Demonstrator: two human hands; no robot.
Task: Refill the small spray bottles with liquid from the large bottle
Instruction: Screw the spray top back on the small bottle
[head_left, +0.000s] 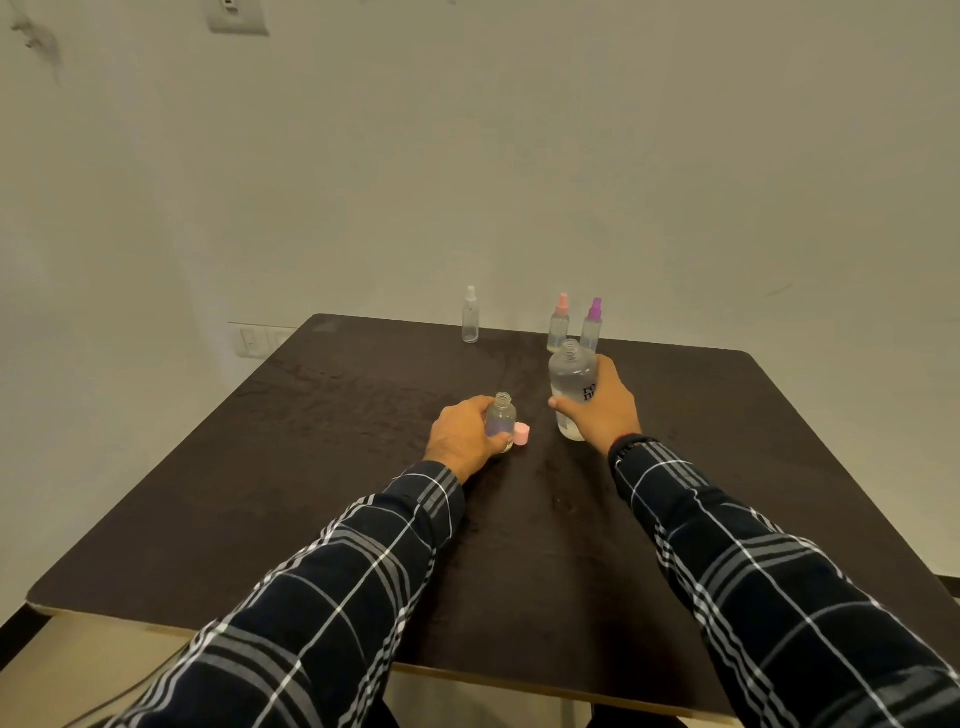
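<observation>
Light: dim, even, warm-toned indoor light is filling the scene.
Shadows: soft, faint ones are lying under the hands on the table (332, 447).
Glare: a weak sheen is showing along the table's far part.
Sharpness: the whole frame is looking soft and grainy; the bottles at the back (560, 323) are blurring slightly.
Distortion: wide-angle stretching is bending the table edges and the sleeves (769, 587).
</observation>
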